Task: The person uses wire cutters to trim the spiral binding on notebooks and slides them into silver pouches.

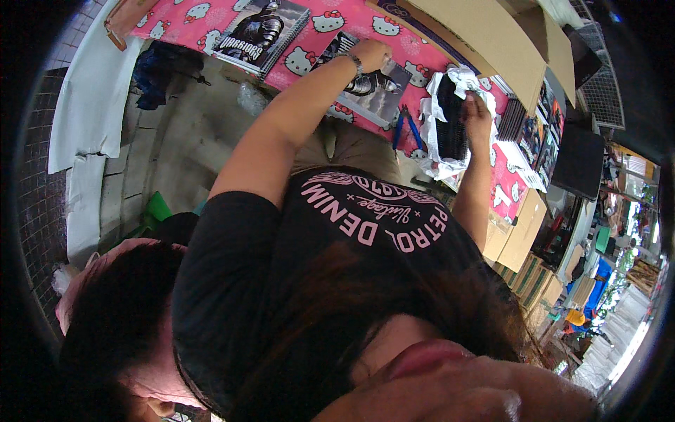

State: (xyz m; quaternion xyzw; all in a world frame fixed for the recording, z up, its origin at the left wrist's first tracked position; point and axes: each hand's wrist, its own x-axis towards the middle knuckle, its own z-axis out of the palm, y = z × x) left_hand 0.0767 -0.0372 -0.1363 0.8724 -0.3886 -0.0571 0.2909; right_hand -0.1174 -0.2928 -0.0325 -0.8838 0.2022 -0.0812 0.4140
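A grey cover with an armoured figure (383, 95) lies on the pink patterned tablecloth (281, 77) in front of me. My left hand (370, 56) rests at its far edge, fingers curled; what they grip is hidden. To the right, a bundle of black binding coils (448, 119) sits in crumpled white paper (439, 169). My right hand (477, 116) is at the bundle's right side with bent fingers, and I cannot make out what is in them. Blue-handled pliers (406, 130) lie between the cover and the coils. A spiral notebook (260, 35) with a similar cover lies at the left.
A large open cardboard box (485, 35) stands at the far right of the table. Stacked notebooks or covers (545, 133) lie at the right edge, above another carton (524, 232). A person in pink (133, 302) is close behind my left side.
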